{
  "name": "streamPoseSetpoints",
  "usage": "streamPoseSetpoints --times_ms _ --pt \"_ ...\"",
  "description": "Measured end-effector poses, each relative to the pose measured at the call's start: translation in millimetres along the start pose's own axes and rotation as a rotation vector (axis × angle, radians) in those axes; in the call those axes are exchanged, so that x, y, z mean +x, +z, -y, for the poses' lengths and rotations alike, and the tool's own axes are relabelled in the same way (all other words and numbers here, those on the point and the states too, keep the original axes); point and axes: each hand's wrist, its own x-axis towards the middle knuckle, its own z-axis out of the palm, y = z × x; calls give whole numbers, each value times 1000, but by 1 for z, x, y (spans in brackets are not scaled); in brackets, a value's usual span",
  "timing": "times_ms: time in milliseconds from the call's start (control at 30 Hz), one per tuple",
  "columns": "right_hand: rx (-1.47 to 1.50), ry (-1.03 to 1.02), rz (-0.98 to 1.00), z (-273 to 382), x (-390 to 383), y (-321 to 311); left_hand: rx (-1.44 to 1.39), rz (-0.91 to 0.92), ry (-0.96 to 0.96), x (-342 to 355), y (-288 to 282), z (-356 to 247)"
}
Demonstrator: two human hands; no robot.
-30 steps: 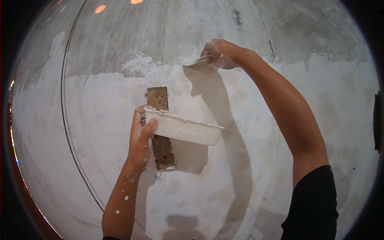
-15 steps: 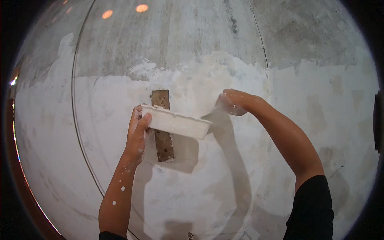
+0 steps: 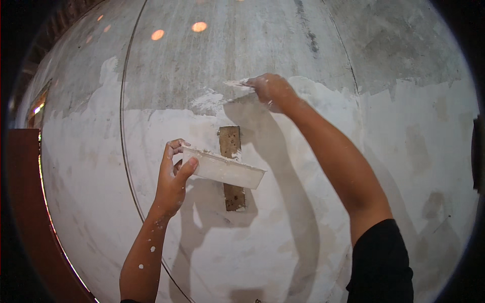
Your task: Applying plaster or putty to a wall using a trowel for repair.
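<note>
A white, oblong mud pan (image 3: 227,170) is tilted down toward its right end, its rim smeared with white putty. My left hand (image 3: 174,177) grips it by the left end, thumb on the near side. Higher up and to the right, my right hand (image 3: 275,93) is closed around a putty knife (image 3: 241,84). White putty covers the knife's blade, which is at the border of the white coat and the bare grey wall (image 3: 242,45). A rough, brown upright strip (image 3: 230,139) in the wall is partly hidden behind the pan.
White putty (image 3: 151,146) coats the lower wall with an uneven upper edge. A dark cable or line (image 3: 123,101) runs down the wall at the left. Beyond it, a reddish-brown panel (image 3: 25,202) stands at the far left.
My right hand has moved up and left from beside the pan's right end, bringing the putty-laden knife to the upper edge of the white coat. The view has shifted left and up.
</note>
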Motion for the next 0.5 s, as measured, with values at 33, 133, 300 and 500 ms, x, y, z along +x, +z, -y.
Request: streamPoseSetpoints --times_ms 33,133,300,500 --pt "-6 -26 -109 -2 3 22 4 -13 -10 -2 0 0" --pt "-8 10 -200 5 7 65 84 -9 -16 1 -7 8" --pt "21 142 -232 22 -8 102 38 -70 52 5 -24 38" --pt "-25 -15 -161 24 -53 83 9 -92 -3 9 -24 54"
